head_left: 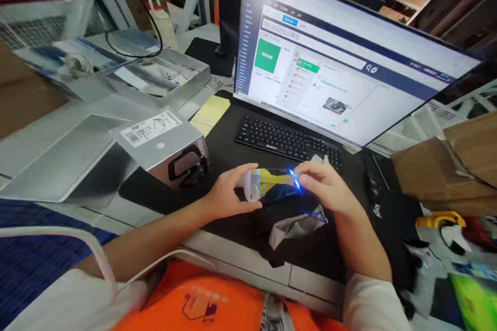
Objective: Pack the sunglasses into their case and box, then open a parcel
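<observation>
Between my two hands, above the black desk mat, is a clear glossy piece with yellow reflections and bright blue glints at its right end. It may be a goggle lens; I cannot tell for sure. My left hand grips its left end, thumb and fingers on opposite edges. Fingers of my right hand pinch the right end. Below it lies a crumpled light grey pouch with a blue cord. To the left sits a silver box with a goggle picture on its side and a white label on top.
An open silver box part lies at left, before a tray of papers. Behind the mat stand a keyboard and a large lit monitor. Yellow paper slips lie beside the keyboard. Cardboard boxes crowd the right.
</observation>
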A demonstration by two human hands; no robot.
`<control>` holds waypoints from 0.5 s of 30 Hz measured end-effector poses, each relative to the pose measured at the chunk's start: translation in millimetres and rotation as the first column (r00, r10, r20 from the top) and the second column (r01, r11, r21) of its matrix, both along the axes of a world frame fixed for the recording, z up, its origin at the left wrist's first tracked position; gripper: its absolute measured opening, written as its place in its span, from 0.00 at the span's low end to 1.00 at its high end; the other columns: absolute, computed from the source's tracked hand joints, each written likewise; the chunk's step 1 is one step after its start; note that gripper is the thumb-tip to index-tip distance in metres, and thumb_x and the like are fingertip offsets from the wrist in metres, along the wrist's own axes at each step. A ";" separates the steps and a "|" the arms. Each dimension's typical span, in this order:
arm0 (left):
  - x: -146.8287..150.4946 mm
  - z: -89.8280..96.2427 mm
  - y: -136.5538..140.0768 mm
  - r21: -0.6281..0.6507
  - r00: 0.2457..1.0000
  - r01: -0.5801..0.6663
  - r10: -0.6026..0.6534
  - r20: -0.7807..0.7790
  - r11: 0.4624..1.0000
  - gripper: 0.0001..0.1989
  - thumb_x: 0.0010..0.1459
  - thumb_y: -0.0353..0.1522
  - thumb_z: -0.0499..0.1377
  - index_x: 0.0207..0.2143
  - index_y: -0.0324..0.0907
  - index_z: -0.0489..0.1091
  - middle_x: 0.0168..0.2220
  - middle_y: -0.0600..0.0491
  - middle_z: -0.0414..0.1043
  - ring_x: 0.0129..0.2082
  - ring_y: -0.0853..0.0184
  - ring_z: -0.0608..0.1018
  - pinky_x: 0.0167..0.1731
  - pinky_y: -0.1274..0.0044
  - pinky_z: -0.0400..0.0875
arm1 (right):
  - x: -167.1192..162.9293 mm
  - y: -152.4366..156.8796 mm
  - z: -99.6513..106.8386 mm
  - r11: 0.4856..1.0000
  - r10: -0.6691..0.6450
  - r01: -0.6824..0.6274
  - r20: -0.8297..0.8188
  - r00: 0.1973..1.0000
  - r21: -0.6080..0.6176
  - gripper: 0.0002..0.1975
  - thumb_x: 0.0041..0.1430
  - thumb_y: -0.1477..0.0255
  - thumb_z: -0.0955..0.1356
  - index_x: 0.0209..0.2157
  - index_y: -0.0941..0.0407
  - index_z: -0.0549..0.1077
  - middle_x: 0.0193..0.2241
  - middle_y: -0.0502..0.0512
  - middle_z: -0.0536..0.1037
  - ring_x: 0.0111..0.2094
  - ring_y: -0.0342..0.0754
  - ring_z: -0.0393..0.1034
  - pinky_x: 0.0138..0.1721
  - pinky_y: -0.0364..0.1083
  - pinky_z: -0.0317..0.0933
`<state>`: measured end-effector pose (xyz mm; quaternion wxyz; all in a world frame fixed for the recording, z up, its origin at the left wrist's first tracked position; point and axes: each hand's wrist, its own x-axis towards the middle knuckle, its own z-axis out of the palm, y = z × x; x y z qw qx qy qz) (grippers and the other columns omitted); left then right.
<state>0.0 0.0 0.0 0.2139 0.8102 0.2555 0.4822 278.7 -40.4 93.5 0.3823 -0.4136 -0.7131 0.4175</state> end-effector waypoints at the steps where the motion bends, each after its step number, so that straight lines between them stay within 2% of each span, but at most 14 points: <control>1: 0.3 -0.1 -1.0 -0.007 1.000 -0.003 0.003 0.000 1.000 0.34 0.52 0.41 0.73 0.59 0.41 0.69 0.51 0.46 0.80 0.46 0.61 0.84 0.44 0.77 0.81 | -3.4 -2.5 0.3 1.000 0.027 -0.027 0.007 1.000 -0.012 0.13 0.69 0.59 0.70 0.39 0.54 0.80 0.32 0.51 0.80 0.34 0.43 0.73 0.36 0.41 0.64; 4: 0.6 -1.1 -2.5 -0.045 1.000 -0.019 0.020 0.006 0.999 0.29 0.52 0.37 0.71 0.55 0.41 0.70 0.47 0.48 0.81 0.42 0.62 0.85 0.43 0.77 0.81 | -5.7 -2.8 0.0 0.998 0.053 -0.052 0.021 0.998 -0.029 0.16 0.68 0.56 0.70 0.41 0.55 0.80 0.33 0.53 0.81 0.35 0.45 0.74 0.37 0.43 0.66; 6: 0.7 -2.0 -2.0 -0.088 0.999 -0.036 0.038 0.018 0.995 0.27 0.52 0.37 0.70 0.53 0.41 0.71 0.45 0.48 0.81 0.40 0.62 0.85 0.40 0.77 0.81 | 5.6 7.2 -2.6 0.999 0.041 -0.041 0.010 0.999 -0.030 0.20 0.68 0.53 0.69 0.48 0.54 0.79 0.36 0.56 0.82 0.37 0.48 0.76 0.41 0.46 0.69; 7: 0.7 -2.4 -1.3 -0.113 0.998 -0.049 0.052 0.021 0.992 0.27 0.51 0.37 0.70 0.52 0.41 0.71 0.44 0.48 0.81 0.39 0.62 0.85 0.39 0.77 0.82 | 15.5 15.7 -5.1 1.000 0.000 0.000 0.011 1.000 -0.021 0.23 0.69 0.52 0.67 0.52 0.54 0.78 0.37 0.57 0.82 0.39 0.49 0.77 0.43 0.47 0.70; 9: 0.8 -2.8 0.4 -0.162 0.996 -0.083 0.088 0.024 0.983 0.27 0.49 0.38 0.71 0.52 0.40 0.71 0.42 0.48 0.82 0.37 0.61 0.85 0.38 0.75 0.82 | 40.9 37.4 -12.9 0.982 -0.189 0.188 0.093 0.978 0.018 0.24 0.71 0.54 0.63 0.56 0.55 0.76 0.39 0.58 0.82 0.40 0.51 0.77 0.46 0.50 0.70; 10: 1.0 -2.8 1.3 -0.183 0.994 -0.101 0.107 0.025 0.978 0.28 0.49 0.38 0.71 0.51 0.40 0.71 0.42 0.47 0.82 0.37 0.60 0.85 0.38 0.74 0.82 | 54.4 49.2 -18.2 0.946 -0.323 0.319 0.192 0.927 0.054 0.22 0.71 0.58 0.62 0.55 0.56 0.77 0.40 0.59 0.82 0.42 0.52 0.77 0.49 0.51 0.70; 11: 1.1 -2.6 2.1 -0.201 0.992 -0.116 0.123 0.026 0.973 0.28 0.48 0.39 0.71 0.51 0.40 0.71 0.41 0.47 0.82 0.37 0.59 0.85 0.37 0.74 0.82 | 66.9 60.6 -24.1 0.897 -0.439 0.431 0.324 0.838 0.099 0.20 0.70 0.63 0.62 0.53 0.57 0.78 0.42 0.60 0.82 0.44 0.53 0.77 0.51 0.52 0.69; 12: 1.3 -2.4 2.8 -0.215 0.991 -0.127 0.135 0.024 0.968 0.28 0.48 0.39 0.71 0.51 0.40 0.71 0.41 0.47 0.82 0.37 0.59 0.85 0.37 0.73 0.82 | 77.4 71.0 -30.3 0.857 -0.499 0.498 0.459 0.735 0.135 0.18 0.68 0.67 0.63 0.52 0.58 0.79 0.45 0.61 0.82 0.48 0.54 0.77 0.55 0.52 0.67; 14: 1.7 -1.7 3.8 -0.233 0.989 -0.144 0.150 0.009 0.962 0.28 0.48 0.40 0.71 0.50 0.40 0.71 0.41 0.47 0.82 0.37 0.58 0.85 0.37 0.72 0.82 | 89.7 86.5 -42.8 0.831 -0.489 0.534 0.666 0.563 0.159 0.18 0.66 0.73 0.63 0.51 0.58 0.81 0.51 0.61 0.81 0.54 0.56 0.74 0.60 0.51 0.63; 15: 1.9 -1.4 4.1 -0.240 0.988 -0.151 0.155 -0.001 0.959 0.28 0.48 0.41 0.71 0.50 0.41 0.71 0.41 0.47 0.82 0.37 0.57 0.85 0.37 0.72 0.82 | 91.2 91.5 -48.6 0.835 -0.459 0.529 0.726 0.513 0.154 0.19 0.65 0.74 0.63 0.52 0.58 0.80 0.53 0.60 0.80 0.56 0.56 0.73 0.61 0.51 0.62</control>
